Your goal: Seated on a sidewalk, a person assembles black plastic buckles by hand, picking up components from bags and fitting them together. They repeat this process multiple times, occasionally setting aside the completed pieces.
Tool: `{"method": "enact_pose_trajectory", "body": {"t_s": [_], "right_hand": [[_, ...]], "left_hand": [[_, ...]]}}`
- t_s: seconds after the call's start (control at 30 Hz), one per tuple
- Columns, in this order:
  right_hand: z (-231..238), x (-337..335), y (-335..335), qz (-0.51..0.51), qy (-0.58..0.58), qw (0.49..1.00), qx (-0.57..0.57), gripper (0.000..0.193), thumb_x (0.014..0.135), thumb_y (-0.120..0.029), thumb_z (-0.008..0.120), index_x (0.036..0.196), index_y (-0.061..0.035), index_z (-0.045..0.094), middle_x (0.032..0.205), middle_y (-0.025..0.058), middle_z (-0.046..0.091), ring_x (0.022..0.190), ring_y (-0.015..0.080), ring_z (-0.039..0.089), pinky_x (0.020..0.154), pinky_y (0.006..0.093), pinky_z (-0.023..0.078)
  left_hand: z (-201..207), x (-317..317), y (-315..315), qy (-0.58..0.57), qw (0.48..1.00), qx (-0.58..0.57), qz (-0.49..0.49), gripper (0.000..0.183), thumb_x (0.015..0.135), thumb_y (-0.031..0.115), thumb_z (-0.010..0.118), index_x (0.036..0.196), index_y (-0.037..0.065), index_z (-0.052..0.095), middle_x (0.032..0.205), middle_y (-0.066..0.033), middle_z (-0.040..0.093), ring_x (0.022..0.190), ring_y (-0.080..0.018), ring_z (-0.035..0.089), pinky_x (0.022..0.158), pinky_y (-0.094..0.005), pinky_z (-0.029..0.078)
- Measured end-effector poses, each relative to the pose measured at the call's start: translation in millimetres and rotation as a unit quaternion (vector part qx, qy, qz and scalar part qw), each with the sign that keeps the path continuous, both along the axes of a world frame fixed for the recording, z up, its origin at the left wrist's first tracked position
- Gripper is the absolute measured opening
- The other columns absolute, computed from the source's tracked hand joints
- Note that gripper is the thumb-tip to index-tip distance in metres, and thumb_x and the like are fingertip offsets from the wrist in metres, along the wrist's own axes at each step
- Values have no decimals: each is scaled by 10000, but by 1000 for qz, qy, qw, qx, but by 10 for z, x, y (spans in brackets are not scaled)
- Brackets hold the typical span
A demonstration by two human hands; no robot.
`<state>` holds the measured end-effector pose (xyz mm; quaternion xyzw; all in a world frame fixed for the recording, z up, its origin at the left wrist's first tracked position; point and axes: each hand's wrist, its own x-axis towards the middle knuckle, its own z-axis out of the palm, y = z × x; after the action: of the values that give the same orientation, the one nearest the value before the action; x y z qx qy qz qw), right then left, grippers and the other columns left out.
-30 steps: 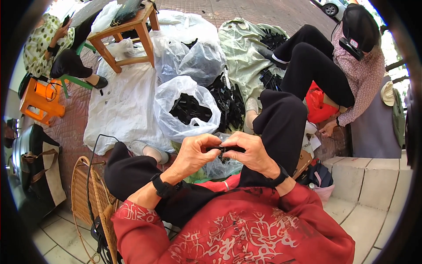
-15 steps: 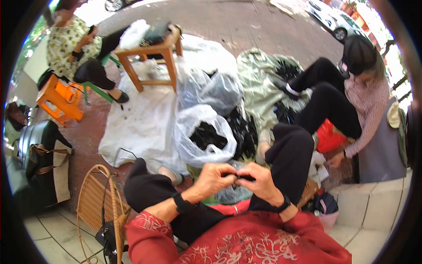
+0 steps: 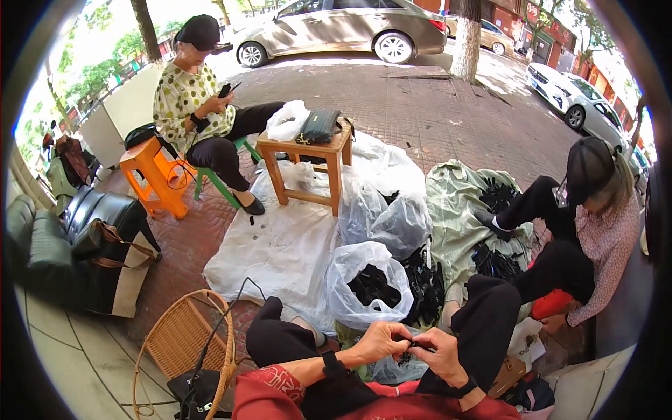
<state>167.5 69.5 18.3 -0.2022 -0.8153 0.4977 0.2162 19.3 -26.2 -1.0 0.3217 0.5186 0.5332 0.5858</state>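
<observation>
Above my lap, my left hand (image 3: 382,344) and my right hand (image 3: 442,358) meet at the fingertips. Both are closed in a pinch on a small black piece (image 3: 414,344), mostly covered by the fingers, so its exact kind is unclear. Below them, between my legs, lies a clear plastic bag (image 3: 393,371). Just beyond my hands stands a translucent plastic bag (image 3: 339,299) filled with black pieces (image 3: 372,285). A loose heap of similar long black pieces (image 3: 424,285) lies at its right.
A wicker basket (image 3: 183,336) stands at my left, near a black sofa (image 3: 105,224). A wooden stool (image 3: 308,148) bears a black purse. One person (image 3: 196,112) sits far left with a phone; another (image 3: 602,231) sits at right by a green sheet (image 3: 448,210).
The view has tilted upward and shifted left, bringing the street and a parked car into sight. My hands remain together, pinching the small black piece.
</observation>
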Motion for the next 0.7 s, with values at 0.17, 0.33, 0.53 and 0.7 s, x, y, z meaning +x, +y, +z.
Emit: {"method": "enact_pose_trajectory", "body": {"t_s": [0.17, 0.33, 0.53, 0.7], "right_hand": [[-126, 59, -1, -6, -12, 995, -96, 168, 652, -30, 697, 798, -3, 618, 716, 54, 577, 614, 100, 573, 539, 206, 455], [-119, 2, -9, -21, -17, 998, -49, 180, 643, -45, 713, 788, 1, 617, 689, 55, 567, 601, 95, 566, 523, 208, 442], [-15, -8, 16, 26, -17, 998, -61, 152, 668, -50, 698, 781, 3, 611, 644, 32, 542, 584, 103, 554, 515, 215, 433], [-183, 123, 44, -1, 16, 922, -387, 115, 746, -32, 620, 836, 23, 573, 687, 34, 567, 583, 105, 552, 506, 202, 429]], "left_hand": [[37, -7, 5, 97, 994, 26, -39, 113, 762, 80, 568, 845, 7, 593, 637, -3, 569, 538, -51, 537, 483, -194, 438], [47, 12, 12, 133, 991, 6, -1, 113, 743, 78, 569, 818, -5, 581, 632, -35, 581, 504, -73, 557, 447, -207, 446], [-32, -13, 3, 59, 998, -6, -19, 108, 752, 65, 541, 822, -15, 565, 638, -32, 565, 510, -74, 545, 469, -214, 444], [-29, 32, -1, -21, 998, -5, -54, 112, 783, 61, 523, 870, -3, 552, 663, -12, 545, 547, -69, 533, 506, -207, 434]]}}
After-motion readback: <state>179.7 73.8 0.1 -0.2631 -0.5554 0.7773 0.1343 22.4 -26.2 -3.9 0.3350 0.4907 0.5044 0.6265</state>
